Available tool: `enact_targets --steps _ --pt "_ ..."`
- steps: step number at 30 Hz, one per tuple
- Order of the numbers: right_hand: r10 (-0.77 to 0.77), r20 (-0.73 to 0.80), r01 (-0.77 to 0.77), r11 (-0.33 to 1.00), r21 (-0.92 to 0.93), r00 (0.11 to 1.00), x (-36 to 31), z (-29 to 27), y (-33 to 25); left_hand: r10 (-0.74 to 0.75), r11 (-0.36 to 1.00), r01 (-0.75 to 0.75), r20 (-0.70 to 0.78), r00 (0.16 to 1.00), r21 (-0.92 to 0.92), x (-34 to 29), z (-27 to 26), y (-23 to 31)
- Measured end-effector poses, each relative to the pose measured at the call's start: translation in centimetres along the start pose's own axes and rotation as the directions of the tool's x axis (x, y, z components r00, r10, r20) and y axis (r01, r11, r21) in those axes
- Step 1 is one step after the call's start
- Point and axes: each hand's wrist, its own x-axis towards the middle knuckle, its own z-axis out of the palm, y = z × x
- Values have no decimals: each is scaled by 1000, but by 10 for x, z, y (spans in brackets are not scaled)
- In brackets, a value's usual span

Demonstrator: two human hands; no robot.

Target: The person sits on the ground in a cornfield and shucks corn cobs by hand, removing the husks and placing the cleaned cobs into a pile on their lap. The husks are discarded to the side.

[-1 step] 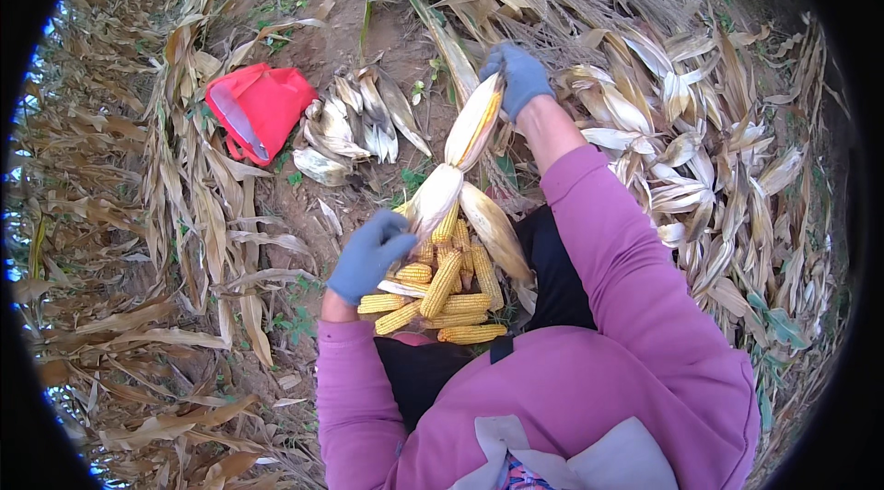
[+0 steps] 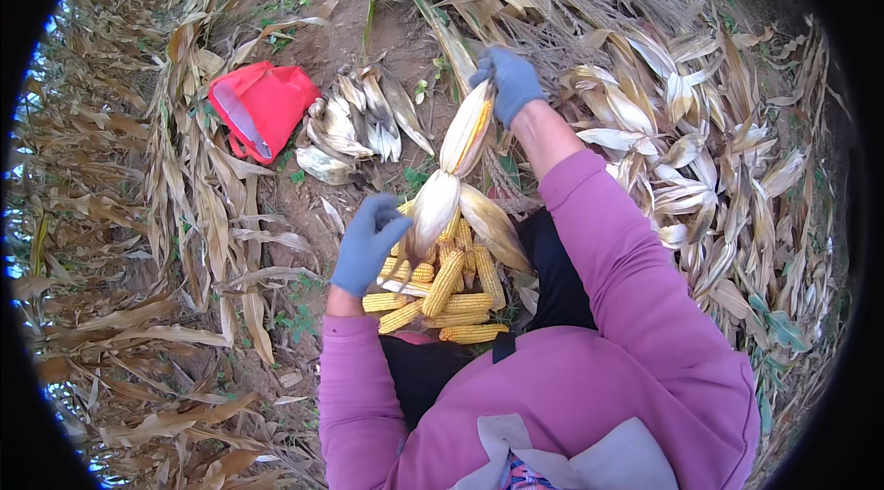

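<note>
My right hand (image 2: 516, 85), in a grey-blue glove, is closed round the top end of an ear of corn (image 2: 468, 133). The ear hangs at a tilt, partly in its pale husk, with a strip of yellow kernels showing along its right side. Peeled husk leaves (image 2: 436, 204) spread down from its lower end. My gloved left hand (image 2: 368, 241) is just left of these leaves, thumb and fingers apart, with nothing seen in it. Below lies a pile of bare yellow cobs (image 2: 445, 284) on the ground between my legs.
A red bag (image 2: 267, 108) lies at the far left. Next to it are several unpeeled ears (image 2: 364, 117). Empty-looking husks (image 2: 681, 177) are heaped on the right. Dry stalks and leaves (image 2: 207, 214) cover the ground at left and at the far side.
My left hand has come away from the husk leaves, moving slightly up, and its fingers have opened. The ear in my right hand has shifted slightly left.
</note>
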Motion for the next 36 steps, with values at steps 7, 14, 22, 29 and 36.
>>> enact_targets --steps 7,14,22,29,36 --pt "123 348 -77 987 -143 930 -56 31 51 124 984 -135 -98 987 -117 25 42 5" --pt "191 492 387 409 -826 849 -48 22 40 1 904 -3 -5 1000 -429 27 22 -5" --pt "358 394 -81 818 -569 846 -65 27 51 109 951 -72 108 988 -302 21 19 10" --pt "314 281 -231 928 -294 907 -56 25 79 289 946 -194 -398 871 262 44 14 -21" --pt "438 474 -263 882 -391 764 -65 20 106 -76 794 -204 -426 902 -573 48 30 -22"
